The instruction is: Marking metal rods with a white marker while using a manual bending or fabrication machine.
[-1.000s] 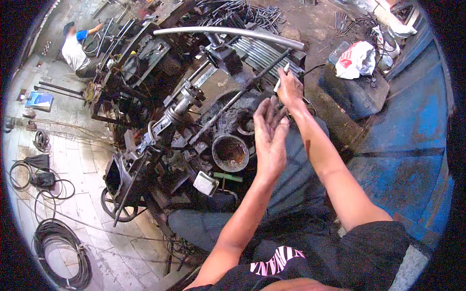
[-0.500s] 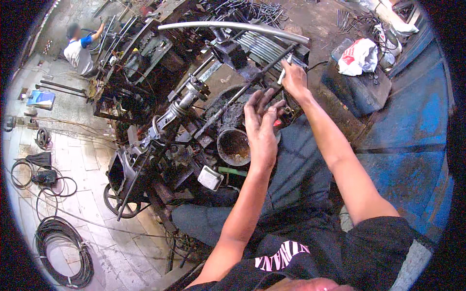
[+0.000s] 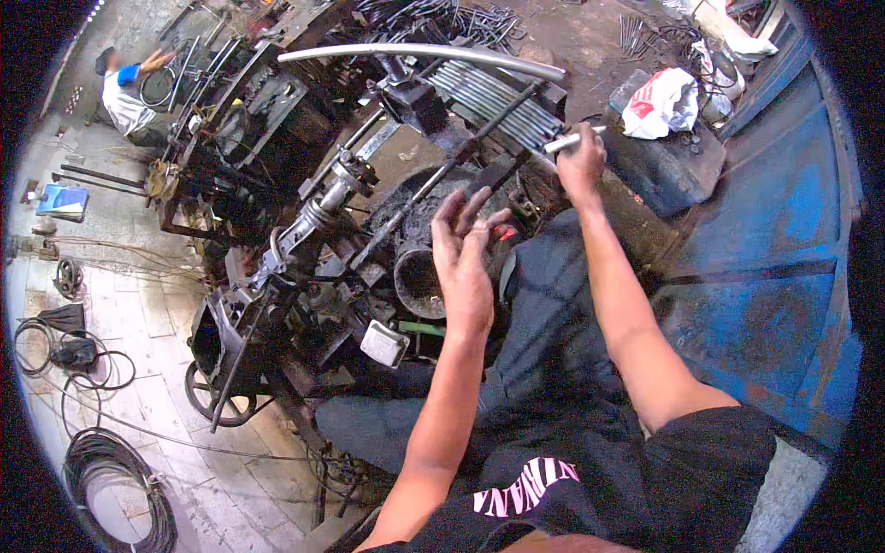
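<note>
My right hand point(image 3: 581, 170) is closed round a short pale rod point(image 3: 560, 144), possibly a tube, which lies nearly level across the fingers. It is beside the near end of a row of grey metal rods point(image 3: 489, 100). My left hand point(image 3: 466, 267) hovers open with fingers spread and nothing in it, in front of a round metal pot point(image 3: 406, 293) and a dark, grimy basin point(image 3: 401, 203). Left of the basin stands a machine with a metal spindle point(image 3: 332, 192). Part of the pot is hidden behind my left hand.
A long curved pipe point(image 3: 415, 50) spans above the rods. Right of my right hand, a white bag point(image 3: 662, 103) lies on a dark box point(image 3: 668, 170), near a blue metal panel point(image 3: 756, 323). At left are a handwheel point(image 3: 219, 405), coiled hose point(image 3: 120, 493) and another person point(image 3: 127, 101).
The pale rod in my right hand has turned from steep to nearly level, and that hand has moved slightly right. My left hand remains open and sits a little further left in the picture.
</note>
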{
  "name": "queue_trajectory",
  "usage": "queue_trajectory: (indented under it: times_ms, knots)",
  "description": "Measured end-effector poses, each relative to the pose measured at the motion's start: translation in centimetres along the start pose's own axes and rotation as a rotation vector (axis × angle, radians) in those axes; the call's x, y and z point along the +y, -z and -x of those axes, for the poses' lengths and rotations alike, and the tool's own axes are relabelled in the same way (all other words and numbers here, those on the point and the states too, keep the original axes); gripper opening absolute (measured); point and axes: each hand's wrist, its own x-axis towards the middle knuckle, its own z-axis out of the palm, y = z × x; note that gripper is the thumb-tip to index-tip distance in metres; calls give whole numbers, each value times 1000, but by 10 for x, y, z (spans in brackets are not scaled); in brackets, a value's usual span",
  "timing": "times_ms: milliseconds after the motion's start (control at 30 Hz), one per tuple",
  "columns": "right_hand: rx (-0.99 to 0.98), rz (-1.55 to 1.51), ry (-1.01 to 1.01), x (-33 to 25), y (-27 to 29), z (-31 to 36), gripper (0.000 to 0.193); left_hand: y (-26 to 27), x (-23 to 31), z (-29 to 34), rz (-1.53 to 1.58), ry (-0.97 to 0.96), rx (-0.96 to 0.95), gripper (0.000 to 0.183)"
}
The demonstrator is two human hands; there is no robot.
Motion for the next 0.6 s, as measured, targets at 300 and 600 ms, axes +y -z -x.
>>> queue_trajectory:
  times_ms: [300, 600]
  knots:
    - [-243, 309, 307, -5, -28, -32, 31, 10, -1, 7, -44, 47, 45, 45]
    - [-278, 394, 242, -2, -20, -40, 34, 24, 8, 18, 25, 13, 62, 47]
